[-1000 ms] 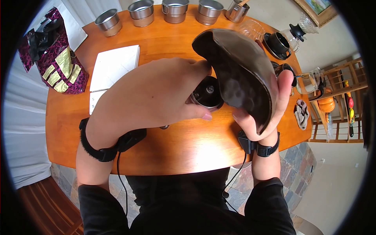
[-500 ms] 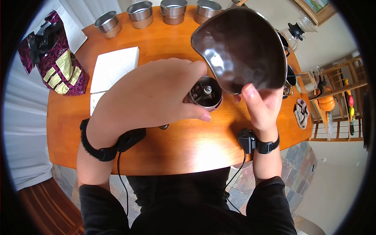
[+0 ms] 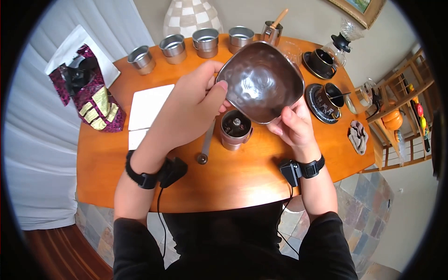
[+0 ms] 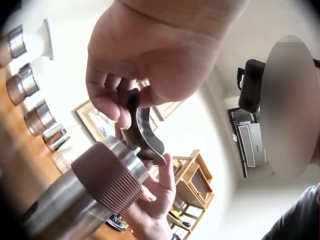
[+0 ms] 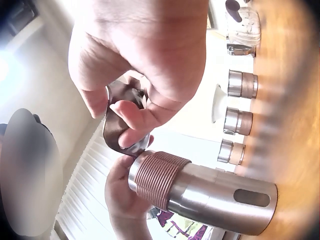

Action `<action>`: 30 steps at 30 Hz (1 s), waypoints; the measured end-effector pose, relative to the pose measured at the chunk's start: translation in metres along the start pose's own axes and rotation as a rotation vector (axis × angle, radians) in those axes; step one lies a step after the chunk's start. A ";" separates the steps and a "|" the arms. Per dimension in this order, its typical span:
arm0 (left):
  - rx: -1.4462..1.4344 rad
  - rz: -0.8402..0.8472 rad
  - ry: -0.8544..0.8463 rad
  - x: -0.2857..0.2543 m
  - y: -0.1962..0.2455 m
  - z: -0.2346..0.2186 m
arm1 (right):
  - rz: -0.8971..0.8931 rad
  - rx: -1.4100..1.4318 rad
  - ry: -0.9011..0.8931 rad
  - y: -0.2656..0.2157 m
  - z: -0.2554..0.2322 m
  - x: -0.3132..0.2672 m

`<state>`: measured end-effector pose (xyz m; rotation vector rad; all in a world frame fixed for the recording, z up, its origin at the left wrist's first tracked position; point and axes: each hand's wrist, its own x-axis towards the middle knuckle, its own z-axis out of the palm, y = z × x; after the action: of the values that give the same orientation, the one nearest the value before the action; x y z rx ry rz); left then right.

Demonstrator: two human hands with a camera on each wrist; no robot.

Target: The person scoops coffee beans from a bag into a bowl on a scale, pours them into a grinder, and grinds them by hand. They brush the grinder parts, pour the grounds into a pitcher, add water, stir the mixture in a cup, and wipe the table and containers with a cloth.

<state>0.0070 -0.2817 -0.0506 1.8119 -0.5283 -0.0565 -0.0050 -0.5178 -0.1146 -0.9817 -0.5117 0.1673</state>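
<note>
Both hands hold a dark brown, glossy square dish (image 3: 261, 86) with a wavy rim, tilted above the table. My left hand (image 3: 189, 107) pinches its left edge between thumb and fingers. At the lower right edge my right hand (image 3: 296, 128) grips it, thumb on the inner side. Just below the dish stands a steel manual coffee grinder (image 3: 234, 137), its top uncovered, with dark beans around the central shaft. In the right wrist view the grinder (image 5: 210, 195) shows a ribbed brown band and the dish overlaps its rim. The grinder's crank handle (image 3: 202, 157) lies to its left.
Several metal cups (image 3: 205, 44) line the back edge. A purple coffee bag (image 3: 100, 107) and white sheets (image 3: 149, 107) are on the left. To the right are black cups on saucers (image 3: 322, 102), a crumpled cloth (image 3: 358, 137) and a glass dripper (image 3: 343, 44).
My left hand has let go of the grinder and taken the dish's left edge. The dish has turned from steeply tipped to facing me and moved left. The head view has shifted.
</note>
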 end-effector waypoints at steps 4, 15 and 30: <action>-0.058 -0.085 0.063 0.005 -0.001 -0.006 | -0.101 -0.079 -0.081 0.012 -0.001 0.009; -0.200 -0.453 0.246 -0.041 -0.050 -0.105 | 0.173 -0.088 -0.286 0.036 -0.013 0.013; -0.321 -0.685 0.447 -0.086 -0.101 -0.137 | 0.338 -0.126 -0.374 0.036 -0.005 0.010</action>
<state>0.0036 -0.1047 -0.1208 1.5472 0.4096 -0.1862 0.0092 -0.4984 -0.1432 -1.1634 -0.7005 0.6371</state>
